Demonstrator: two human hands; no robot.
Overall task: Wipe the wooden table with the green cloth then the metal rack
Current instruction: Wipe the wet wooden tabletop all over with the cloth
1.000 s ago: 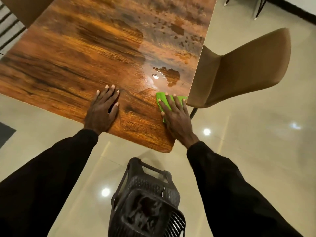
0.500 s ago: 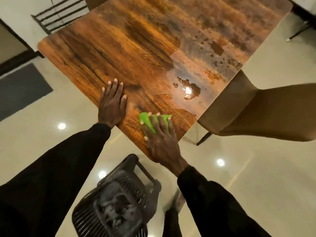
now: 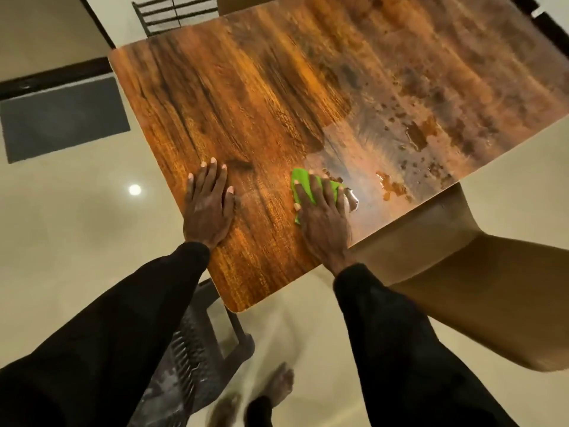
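At the bottom of the frame two black sleeves reach up from the lower corners. Between them a dark slatted basket [image 3: 197,349] stands on the pale glossy floor [image 3: 77,241], partly under the left arm, and a bare foot [image 3: 278,386] shows blurred at bottom centre.

Above that, both hands lie on the near corner of the wooden bench [image 3: 246,103]. The left hand [image 3: 209,208] rests flat on bare wood at centre left, fingers straight and released, holding nothing. The right hand [image 3: 323,217], at centre, presses the green cloth [image 3: 303,183] down with straight, spread fingers; the cloth shows past the fingertips and the thumb side.

Just right of the cloth the bench top shines wet, with puddles and drops towards the upper right. A tan chair [image 3: 462,288] sits against the bench's right edge. A grey mat [image 3: 61,118] lies on the floor at upper left. The metal rack [image 3: 172,10] stands at top centre left, beyond the bench's far corner.
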